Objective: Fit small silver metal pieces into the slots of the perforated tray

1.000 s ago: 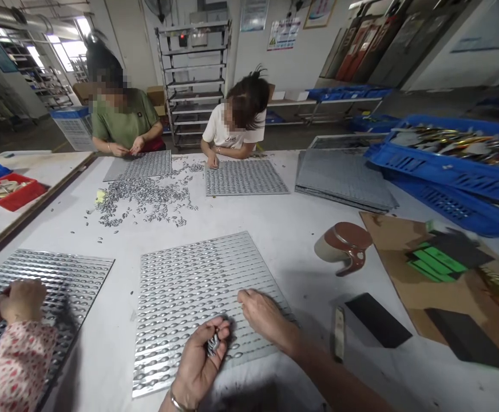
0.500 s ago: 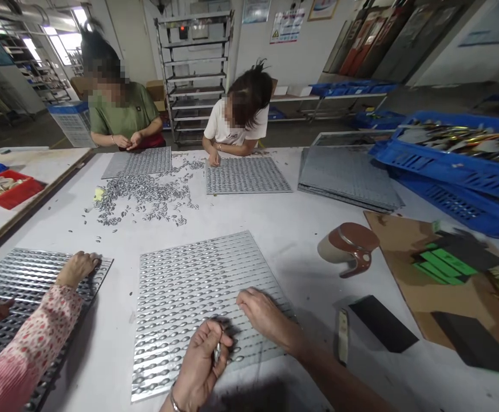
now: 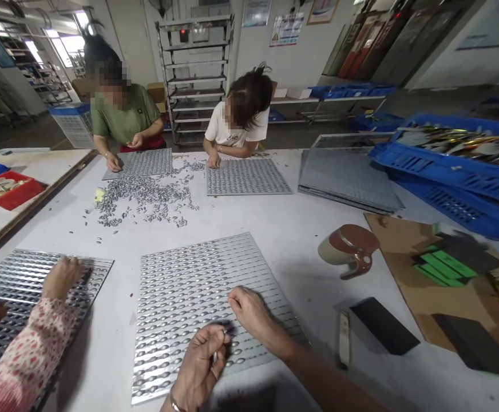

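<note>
A silvery dimpled tray (image 3: 198,280) lies on the white table in front of me, its pockets filled with small metal pieces. My left hand (image 3: 202,360) hovers over the tray's near edge, fingers curled round several small metal pieces (image 3: 216,356). My right hand (image 3: 249,312) rests knuckles-up on the tray's lower right part, fingers pinched down against the pockets; what they hold is hidden.
A pile of loose metal pieces (image 3: 146,197) lies mid-table. A co-worker's hand in a floral sleeve (image 3: 63,277) touches a second tray (image 3: 22,286) at left. Two people sit opposite at their trays. A brown-lidded cup (image 3: 350,249), black pads (image 3: 382,326), cardboard and blue crates (image 3: 451,160) are at right.
My right hand slid slightly left and farther up the tray. My left hand turned, fingers now closed over the pieces. The co-worker's hand at left reached forward, then drew back over their tray.
</note>
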The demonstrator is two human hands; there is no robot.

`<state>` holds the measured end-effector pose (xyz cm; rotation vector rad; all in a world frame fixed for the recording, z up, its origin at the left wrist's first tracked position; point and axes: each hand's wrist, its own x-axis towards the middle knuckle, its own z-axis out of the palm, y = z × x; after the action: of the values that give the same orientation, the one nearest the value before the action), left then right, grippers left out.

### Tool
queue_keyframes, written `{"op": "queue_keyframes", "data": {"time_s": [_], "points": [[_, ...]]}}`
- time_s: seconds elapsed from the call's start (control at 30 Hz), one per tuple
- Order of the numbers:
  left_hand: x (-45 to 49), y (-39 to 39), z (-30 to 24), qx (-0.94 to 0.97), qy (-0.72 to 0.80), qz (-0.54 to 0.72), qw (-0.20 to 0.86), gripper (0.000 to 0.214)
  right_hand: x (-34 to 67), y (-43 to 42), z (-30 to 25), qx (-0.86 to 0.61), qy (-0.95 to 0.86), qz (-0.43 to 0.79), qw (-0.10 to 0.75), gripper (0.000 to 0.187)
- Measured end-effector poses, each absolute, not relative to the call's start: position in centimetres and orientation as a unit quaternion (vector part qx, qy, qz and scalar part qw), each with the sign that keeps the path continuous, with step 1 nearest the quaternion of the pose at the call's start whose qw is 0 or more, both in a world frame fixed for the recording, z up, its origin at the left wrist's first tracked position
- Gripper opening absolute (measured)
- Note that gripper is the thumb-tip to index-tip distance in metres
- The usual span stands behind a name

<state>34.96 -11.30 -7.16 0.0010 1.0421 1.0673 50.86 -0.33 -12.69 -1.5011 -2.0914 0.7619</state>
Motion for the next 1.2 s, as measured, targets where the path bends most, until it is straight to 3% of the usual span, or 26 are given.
{"op": "queue_keyframes", "data": {"time_s": [0.17,0.37,0.5,0.6,0.8,1.07,1.2], "points": [[35.0,-11.3,-7.8,-0.024,0.465,0.502,0.729,0.047,51.4,-1.1,-10.8,-0.543,-0.734,0.326,0.244,0.007],[35.7,-11.2,-7.2,0.065,0.468,0.507,0.721,0.044,52.0,-5.7,-7.8,-0.442,-0.659,0.550,0.260,0.018],[36.1,-11.1,-7.0,0.076,0.484,0.503,0.712,0.048,52.6,-5.8,-8.7,-0.467,-0.604,0.590,0.262,0.023],[36.0,-11.2,-6.9,0.006,0.484,0.506,0.714,0.044,53.1,-3.8,-9.8,-0.487,-0.591,0.569,0.300,0.026],[35.3,-11.4,-6.9,-0.015,0.499,0.493,0.713,0.008,52.7,-1.0,-11.7,-0.512,-0.679,0.431,0.303,0.024],[35.2,-11.2,-7.0,-0.010,0.498,0.485,0.719,0.017,51.6,-1.2,-12.5,-0.549,-0.736,0.328,0.222,0.023],[35.3,-11.4,-7.0,0.008,0.485,0.484,0.728,0.009,51.5,-1.2,-11.7,-0.578,-0.732,0.306,0.192,0.011]]}}
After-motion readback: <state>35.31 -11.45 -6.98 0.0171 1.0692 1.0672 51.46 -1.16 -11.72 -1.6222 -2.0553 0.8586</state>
